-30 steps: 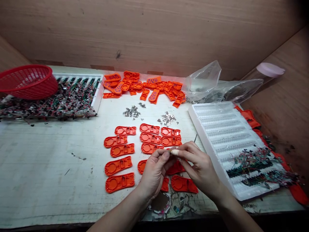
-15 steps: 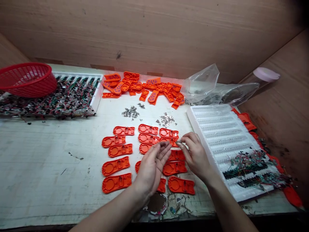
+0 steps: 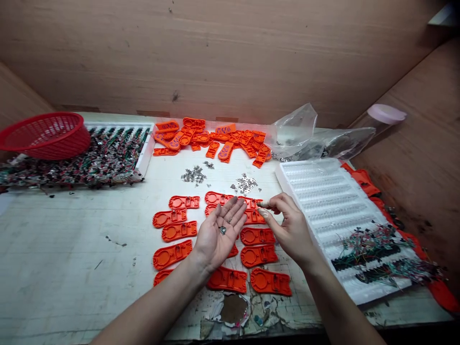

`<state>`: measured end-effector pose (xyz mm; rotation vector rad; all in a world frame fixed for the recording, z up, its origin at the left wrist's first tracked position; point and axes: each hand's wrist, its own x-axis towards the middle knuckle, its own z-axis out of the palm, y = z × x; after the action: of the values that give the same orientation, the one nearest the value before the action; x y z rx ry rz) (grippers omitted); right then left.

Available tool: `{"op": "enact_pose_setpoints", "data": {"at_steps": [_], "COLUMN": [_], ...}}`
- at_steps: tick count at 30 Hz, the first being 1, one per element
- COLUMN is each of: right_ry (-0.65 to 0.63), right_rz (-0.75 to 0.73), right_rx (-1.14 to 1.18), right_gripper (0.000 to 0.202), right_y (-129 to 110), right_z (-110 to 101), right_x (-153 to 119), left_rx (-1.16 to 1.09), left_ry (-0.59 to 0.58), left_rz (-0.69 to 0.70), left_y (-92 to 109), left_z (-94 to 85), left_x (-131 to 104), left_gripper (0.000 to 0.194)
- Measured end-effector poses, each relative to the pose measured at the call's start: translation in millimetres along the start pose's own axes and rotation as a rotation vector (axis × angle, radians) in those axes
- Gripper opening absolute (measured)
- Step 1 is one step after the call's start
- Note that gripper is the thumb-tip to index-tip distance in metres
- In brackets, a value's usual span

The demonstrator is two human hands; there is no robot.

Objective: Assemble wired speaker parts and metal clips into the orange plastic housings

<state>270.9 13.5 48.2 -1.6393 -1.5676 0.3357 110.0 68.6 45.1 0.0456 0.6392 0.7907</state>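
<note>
My left hand (image 3: 219, 235) is turned palm up with its fingers stretched out. It holds a few small metal pieces (image 3: 223, 230) in the palm and at the base of the fingers. My right hand (image 3: 287, 225) is closed in a pinch of thumb and forefinger, just right of the left fingertips. What sits in that pinch is too small to make out. Beneath both hands lie rows of orange plastic casing halves (image 3: 257, 235), hollow side up. Some are partly hidden by the left hand and forearm. More casing halves (image 3: 178, 230) form a column on the left.
Small metal parts lie in two piles (image 3: 194, 175) (image 3: 246, 183). Behind them is a heap of orange casings (image 3: 194, 137). A red basket (image 3: 46, 136) rests on a tray of wired parts (image 3: 118, 153). On the right are a white foam tray (image 3: 312, 191) and clear plastic bags (image 3: 298, 124).
My left hand has moved slightly left and opened flat, so the metal pieces in its palm now show. The right hand has shifted a little left, still pinched. The view has tilted slightly.
</note>
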Motion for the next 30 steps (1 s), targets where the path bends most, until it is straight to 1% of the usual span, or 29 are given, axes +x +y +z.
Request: {"op": "enact_pose_setpoints", "data": {"at_steps": [2,4,6,8,10,12,15,18,21,25,28,30], "right_ry": [-0.006,-0.036,-0.073,-0.072,-0.047,-0.039,-0.116,-0.169,-0.161,-0.144,-0.204,-0.23], "right_rz": [-0.054,-0.093,-0.104,-0.099,-0.097,-0.107,-0.158,-0.185,-0.17,-0.183,-0.218,-0.209], "right_rx": [-0.111,-0.258,-0.337,-0.29,-0.156,-0.037,0.014,-0.013,-0.016,-0.066,-0.14,-0.168], "right_gripper": [0.012,0.012,0.013,0.013,0.01,0.008,0.009,0.013,0.011,0.01,0.012,0.013], "right_y": [1.5,5.7,9.4,7.7,-1.0,-13.9,-30.1,-35.4,-34.6,-35.0,-34.8,-32.9], "right_z": [7.8,19.4,29.4,33.0,29.3,22.0,13.7,12.4,14.5,19.4,23.0,24.3], "right_x": [6.2,15.2,24.7,30.8,31.0,25.6,14.2,7.2,5.4,5.2,4.9,4.6], "left_rx": [-0.004,-0.004,-0.022,-0.057,-0.085,-0.084,-0.069,-0.081,-0.085,-0.053,-0.04,-0.045], "left_ry": [-0.016,0.028,0.085,0.084,0.022,-0.053,-0.163,-0.239,-0.248,-0.207,-0.198,-0.2], "left_rz": [0.037,0.073,0.079,0.077,0.077,0.048,-0.033,-0.073,-0.1,-0.117,-0.107,-0.103], "left_y": [4.9,5.9,4.7,3.7,4.1,5.7,8.4,9.8,9.3,5.8,2.8,0.8], "left_z": [3.0,4.7,4.7,3.6,2.2,1.0,-0.1,-1.3,-2.7,-2.5,-2.3,-3.5], "left_x": [1.8,4.4,6.5,7.0,5.2,1.6,-4.0,-7.0,-7.9,-9.3,-9.6,-8.7], "left_gripper": [0.036,0.038,0.039,0.041,0.044,0.047,0.051,0.054,0.056,0.054,0.049,0.047]}}
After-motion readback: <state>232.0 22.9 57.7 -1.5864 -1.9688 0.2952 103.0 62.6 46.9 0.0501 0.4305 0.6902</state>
